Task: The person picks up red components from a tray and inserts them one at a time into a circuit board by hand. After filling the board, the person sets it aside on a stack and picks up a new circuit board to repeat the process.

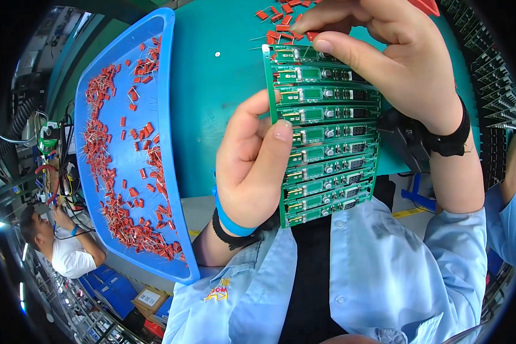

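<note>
My left hand grips the left edge of a green circuit board panel, thumb on its face. The panel carries several strip-like rows with small silver cylinders, buttons and black displays, and is tilted toward me. Above its top row, my right hand is closed in a pinch, with a red capacitor at its fingertips. The thumb covers part of the top row, so whether the capacitor's leads touch the board is unclear.
A blue tray full of loose red capacitors stands at left. More capacitors lie on the green table beyond the panel. Racked boards line the right side. Another person sits at far left.
</note>
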Demonstrator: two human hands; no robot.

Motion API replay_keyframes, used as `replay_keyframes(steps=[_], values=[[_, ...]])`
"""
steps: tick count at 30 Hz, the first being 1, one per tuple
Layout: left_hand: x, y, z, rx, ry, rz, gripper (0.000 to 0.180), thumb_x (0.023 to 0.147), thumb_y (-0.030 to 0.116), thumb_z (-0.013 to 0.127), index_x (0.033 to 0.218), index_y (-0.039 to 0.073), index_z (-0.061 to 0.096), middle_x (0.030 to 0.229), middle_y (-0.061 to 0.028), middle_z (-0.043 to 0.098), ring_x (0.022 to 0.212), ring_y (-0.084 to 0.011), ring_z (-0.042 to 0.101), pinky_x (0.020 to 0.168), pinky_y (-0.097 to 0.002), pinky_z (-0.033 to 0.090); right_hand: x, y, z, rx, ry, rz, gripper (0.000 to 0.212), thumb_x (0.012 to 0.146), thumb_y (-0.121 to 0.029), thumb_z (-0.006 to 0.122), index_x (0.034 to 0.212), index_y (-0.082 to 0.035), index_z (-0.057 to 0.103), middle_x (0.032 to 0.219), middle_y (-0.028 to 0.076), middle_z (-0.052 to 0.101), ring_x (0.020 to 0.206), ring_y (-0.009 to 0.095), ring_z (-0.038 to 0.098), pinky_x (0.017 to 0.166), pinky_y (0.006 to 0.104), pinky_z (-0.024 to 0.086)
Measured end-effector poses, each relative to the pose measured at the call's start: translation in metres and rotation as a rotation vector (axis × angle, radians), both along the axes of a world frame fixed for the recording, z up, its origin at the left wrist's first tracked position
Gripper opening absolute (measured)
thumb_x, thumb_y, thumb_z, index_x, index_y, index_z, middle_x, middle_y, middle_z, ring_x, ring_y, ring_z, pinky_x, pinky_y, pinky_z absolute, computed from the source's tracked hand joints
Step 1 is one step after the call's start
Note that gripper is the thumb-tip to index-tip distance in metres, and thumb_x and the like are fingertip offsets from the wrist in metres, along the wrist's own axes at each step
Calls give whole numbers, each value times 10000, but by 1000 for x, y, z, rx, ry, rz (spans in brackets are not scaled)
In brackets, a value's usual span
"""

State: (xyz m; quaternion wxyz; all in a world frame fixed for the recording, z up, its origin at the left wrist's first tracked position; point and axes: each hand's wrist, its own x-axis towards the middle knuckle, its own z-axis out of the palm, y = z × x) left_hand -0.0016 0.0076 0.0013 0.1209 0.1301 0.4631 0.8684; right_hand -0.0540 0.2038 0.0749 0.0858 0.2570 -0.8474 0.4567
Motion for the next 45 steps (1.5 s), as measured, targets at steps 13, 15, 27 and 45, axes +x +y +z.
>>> replay_keyframes(steps=[13, 15, 27, 45], values=[[1, 0, 2, -3, 9, 13, 381, 1002, -5, 418, 1376, -51, 362, 1207, -169, 615, 1063, -180, 621, 909, -306, 500, 4, -3, 4, -123, -152, -35, 365, 847, 76, 652, 1201, 48, 567, 1046, 115, 663, 968, 168, 678, 806, 269, 570], [1, 0, 2, -8, 1, 27, 380, 1002, -4, 420, 1375, -52, 364, 1206, -169, 615, 1065, -181, 620, 910, -307, 499, 3, -3, 4, -107, -151, -38, 364, 849, 76, 651, 1202, 48, 567, 1050, 116, 662, 967, 167, 678, 806, 268, 570], [2, -1, 1, 36, -4, 23, 392, 1003, 0, 425, 1386, -57, 358, 1219, -175, 611, 1073, -184, 617, 925, -315, 494, 0, 0, 4, -69, -108, -9, 371, 802, 55, 677, 1162, 21, 597, 943, 105, 701, 905, 152, 698, 802, 259, 553], [1, -2, 0, 16, 22, -11, 388, 1007, 8, 425, 1383, -63, 361, 1225, -176, 607, 1074, -176, 615, 922, -309, 498, -3, 7, -2, 89, 17, 49, 400, 787, 34, 667, 1180, -3, 601, 897, 79, 692, 846, 164, 696, 729, 279, 564]])
